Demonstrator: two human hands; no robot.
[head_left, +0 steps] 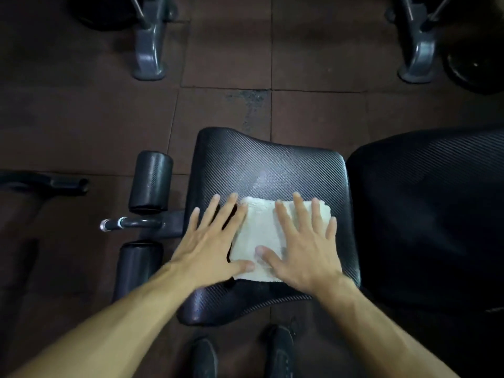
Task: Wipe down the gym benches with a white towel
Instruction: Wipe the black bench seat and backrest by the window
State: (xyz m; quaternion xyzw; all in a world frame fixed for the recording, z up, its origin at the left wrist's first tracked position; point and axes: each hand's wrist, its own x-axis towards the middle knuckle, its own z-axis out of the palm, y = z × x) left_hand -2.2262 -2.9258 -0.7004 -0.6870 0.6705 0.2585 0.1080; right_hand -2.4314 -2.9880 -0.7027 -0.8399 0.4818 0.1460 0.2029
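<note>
- Folded white terry-cloth towel (261, 236) lying flat on the near half of a black, diagonally ribbed vinyl seat pad (267, 170), closer to its right edge than its left.
- Left hand (210, 241) spread flat with straight fingers, thumb and forefinger on the towel's left edge, other fingers on bare pad; gripping nothing.
- Right hand (302, 249) also flat and open, fingers fanned across the towel's right half, pressing down rather than clutching.
- Towel likely soft, light and limp, prone to bunching or sliding on slick vinyl; best steered by flat palm pressure over its middle, or gathered at a folded edge for lifting.
- Second black ribbed back pad (431, 214) just beside the seat's right edge, seemingly not yet wiped.
- Two black cylindrical foam rollers (150, 184) and a chrome-tipped bar (122, 223) off the seat's left edge, a likely snag for strokes running leftward.
- Grey metal machine feet (150, 55) on dark rubber floor tiles (87, 126) well beyond the far edge; dark shoes (204, 358) below the near edge.
</note>
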